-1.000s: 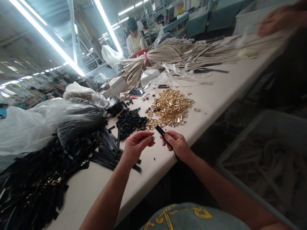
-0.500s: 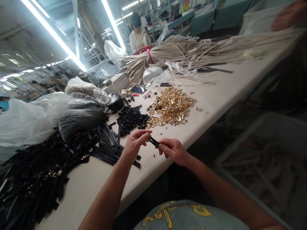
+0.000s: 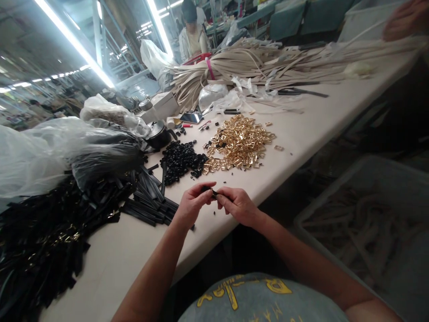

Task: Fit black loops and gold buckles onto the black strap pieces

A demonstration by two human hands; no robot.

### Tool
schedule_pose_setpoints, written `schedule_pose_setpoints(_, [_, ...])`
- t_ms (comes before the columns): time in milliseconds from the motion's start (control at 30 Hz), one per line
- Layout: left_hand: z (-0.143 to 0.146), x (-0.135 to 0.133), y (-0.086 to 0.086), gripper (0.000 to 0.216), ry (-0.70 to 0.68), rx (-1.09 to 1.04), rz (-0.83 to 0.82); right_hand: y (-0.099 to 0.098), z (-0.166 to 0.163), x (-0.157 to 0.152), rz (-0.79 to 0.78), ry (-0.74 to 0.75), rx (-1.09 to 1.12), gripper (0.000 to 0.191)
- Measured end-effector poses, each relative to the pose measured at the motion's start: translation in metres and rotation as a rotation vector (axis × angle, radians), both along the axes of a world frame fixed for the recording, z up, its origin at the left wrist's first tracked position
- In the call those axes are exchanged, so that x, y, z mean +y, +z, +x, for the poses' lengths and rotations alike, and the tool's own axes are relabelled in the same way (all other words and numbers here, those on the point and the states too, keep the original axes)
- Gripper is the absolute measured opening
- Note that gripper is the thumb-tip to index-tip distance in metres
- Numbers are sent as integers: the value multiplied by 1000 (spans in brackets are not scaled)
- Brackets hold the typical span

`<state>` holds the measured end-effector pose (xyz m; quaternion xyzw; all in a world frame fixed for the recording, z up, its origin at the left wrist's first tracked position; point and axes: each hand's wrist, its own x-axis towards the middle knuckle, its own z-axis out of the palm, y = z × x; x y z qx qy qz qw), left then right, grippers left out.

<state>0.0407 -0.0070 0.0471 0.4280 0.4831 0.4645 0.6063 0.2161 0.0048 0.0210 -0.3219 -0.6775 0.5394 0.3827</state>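
Between my two hands is a short black strap (image 3: 214, 192), mostly covered by the fingers. My left hand (image 3: 192, 203) pinches its left end, where a gold buckle showed a moment ago and is now hidden. My right hand (image 3: 239, 206) grips the other end with thumb and fingers, close against the left. Just beyond the hands lie a heap of gold buckles (image 3: 239, 138) and a heap of small black loops (image 3: 181, 161). Loose black straps (image 3: 150, 203) lie beside my left forearm.
A large pile of black straps with buckles (image 3: 40, 232) covers the table's left, below plastic bags (image 3: 40, 143). Behind are a metal pot (image 3: 157, 134), a phone (image 3: 191, 117) and bundled beige strips (image 3: 241, 62). A bin (image 3: 301, 219) stands right. Another person's hand (image 3: 405, 22) is at upper right.
My hands have drawn together on the strap, and its gold buckle has gone out of sight behind the fingers. The view has shifted slightly. The other person's hand at upper right has moved a little.
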Motion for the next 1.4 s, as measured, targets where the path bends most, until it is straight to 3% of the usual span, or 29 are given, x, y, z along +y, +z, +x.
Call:
schedule_pose_setpoints(300, [-12,-2,-15,36,-18,-248,-185,5,4,-2,86,53,-152,20])
schedule_pose_setpoints(600, [-12,2,-23,29,-58,-266,-167,6,-1,2,242,77,-207,28])
schedule_pose_setpoints(1133, [-16,2,-24,34,-262,-338,-172,8,7,16,-50,380,-26,36])
schedule_pose_setpoints(1267, [-16,2,-25,34,-293,-280,-171,5,7,15,-95,392,-52,39])
schedule_pose_setpoints(1400, [-14,1,-26,35,-288,-224,-155,4,4,12,-134,312,-120,41])
